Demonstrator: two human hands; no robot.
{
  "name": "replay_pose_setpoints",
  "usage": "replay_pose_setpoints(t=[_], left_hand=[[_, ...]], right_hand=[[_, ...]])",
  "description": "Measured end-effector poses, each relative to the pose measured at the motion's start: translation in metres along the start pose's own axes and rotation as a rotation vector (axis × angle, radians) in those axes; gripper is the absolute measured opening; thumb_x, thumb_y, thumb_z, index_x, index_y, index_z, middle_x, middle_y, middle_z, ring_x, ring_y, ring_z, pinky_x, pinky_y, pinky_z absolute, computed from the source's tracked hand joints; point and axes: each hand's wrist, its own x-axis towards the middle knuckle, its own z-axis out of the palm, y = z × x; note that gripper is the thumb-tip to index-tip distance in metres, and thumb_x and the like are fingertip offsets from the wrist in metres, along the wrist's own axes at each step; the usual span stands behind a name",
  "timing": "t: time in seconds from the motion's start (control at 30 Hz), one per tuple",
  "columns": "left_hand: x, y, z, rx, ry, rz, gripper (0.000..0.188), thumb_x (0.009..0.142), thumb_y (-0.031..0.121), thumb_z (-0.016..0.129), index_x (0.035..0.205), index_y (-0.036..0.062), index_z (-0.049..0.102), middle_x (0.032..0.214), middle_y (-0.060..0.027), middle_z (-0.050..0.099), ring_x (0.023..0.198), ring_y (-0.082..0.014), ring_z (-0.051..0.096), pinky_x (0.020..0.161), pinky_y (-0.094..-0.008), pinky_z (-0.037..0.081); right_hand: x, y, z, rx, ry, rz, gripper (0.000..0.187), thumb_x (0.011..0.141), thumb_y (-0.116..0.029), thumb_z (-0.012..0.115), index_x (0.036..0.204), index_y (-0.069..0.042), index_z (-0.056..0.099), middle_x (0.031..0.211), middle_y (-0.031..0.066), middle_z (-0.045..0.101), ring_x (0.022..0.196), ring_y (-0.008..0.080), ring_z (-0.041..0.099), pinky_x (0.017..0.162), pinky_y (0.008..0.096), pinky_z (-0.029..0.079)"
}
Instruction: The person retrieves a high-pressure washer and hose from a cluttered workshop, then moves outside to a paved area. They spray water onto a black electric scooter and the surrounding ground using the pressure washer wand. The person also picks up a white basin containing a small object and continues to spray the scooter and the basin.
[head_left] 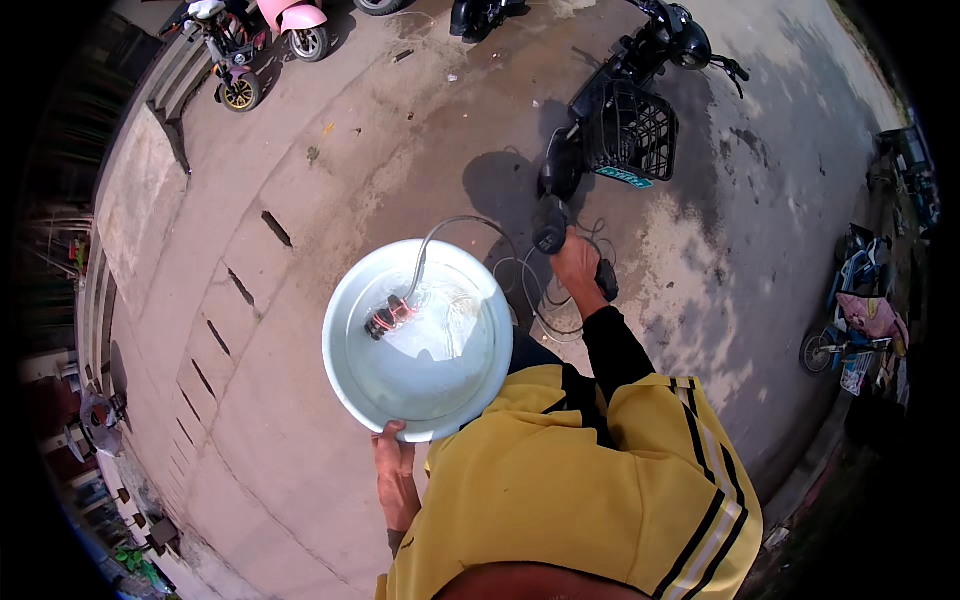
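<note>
My left hand (394,458) is closed on the near rim of a pale blue-white plastic basin (342,385), held against my front. Clear water (430,365) fills part of it. Under the water sits a small dark hose end fitting (380,322) with a reddish band. From there a grey hose (470,219) arcs over the far rim and hangs in loops by my right side. My right hand (577,266) grips the handle of a black pressure washer gun (550,232), whose front points away from me toward a black electric scooter (672,45). No spray can be made out.
A black crate basket (630,135) is mounted on the scooter, just past the gun. Pink (297,20) and dark purple scooters (236,80) stand far left near concrete steps (175,95). Slots (240,287) cut the pavement on the left. A blue bicycle (850,300) stands at right.
</note>
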Motion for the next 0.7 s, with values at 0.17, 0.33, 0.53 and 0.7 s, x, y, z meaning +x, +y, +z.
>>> replay_pose_setpoints(t=[0.17, 0.33, 0.53, 0.7], left_hand=[[0.024, 0.015, 0.033, -0.037, -0.012, -0.01, 0.061, 0.075, -0.009, 0.059, 0.135, 0.0011, 0.052, 0.123, -0.0122, 0.059, 0.114, -0.0302, 0.059, 0.101, -0.0497, 0.051], [0.058, 0.045, 0.056, 0.055, -0.007, -0.029, 0.066, 0.073, -0.005, 0.062, 0.138, 0.0009, 0.047, 0.124, -0.0128, 0.058, 0.115, -0.0313, 0.058, 0.101, -0.0483, 0.052], [0.122, 0.093, 0.064, 0.101, -0.106, -0.1, 0.068, 0.073, -0.004, 0.063, 0.139, 0.0009, 0.046, 0.125, -0.0124, 0.057, 0.113, -0.0308, 0.058, 0.099, -0.0477, 0.052], [0.168, 0.155, 0.082, 0.176, -0.128, -0.131, 0.059, 0.076, -0.006, 0.061, 0.134, -0.0009, 0.05, 0.121, -0.0128, 0.057, 0.111, -0.0294, 0.058, 0.094, -0.048, 0.054]], right_hand=[[0.035, -0.015, -0.002, 0.052, 0.079, 0.044, 0.028, 0.084, -0.016, 0.067, 0.108, -0.003, 0.058, 0.097, 0.0275, 0.071, 0.095, 0.047, 0.067, 0.083, 0.0578, 0.051], [0.063, -0.035, 0.0, 0.091, 0.149, 0.091, 0.025, 0.085, -0.017, 0.065, 0.108, -0.005, 0.064, 0.099, 0.0283, 0.07, 0.098, 0.0493, 0.065, 0.085, 0.0589, 0.05], [0.085, -0.066, 0.007, 0.077, 0.109, 0.119, 0.026, 0.086, -0.018, 0.065, 0.108, -0.004, 0.064, 0.101, 0.029, 0.07, 0.098, 0.0485, 0.066, 0.086, 0.0579, 0.05], [0.074, -0.105, 0.017, 0.06, 0.046, 0.237, 0.032, 0.086, -0.018, 0.064, 0.115, -0.004, 0.063, 0.102, 0.0295, 0.07, 0.101, 0.0473, 0.066, 0.087, 0.0571, 0.05]])
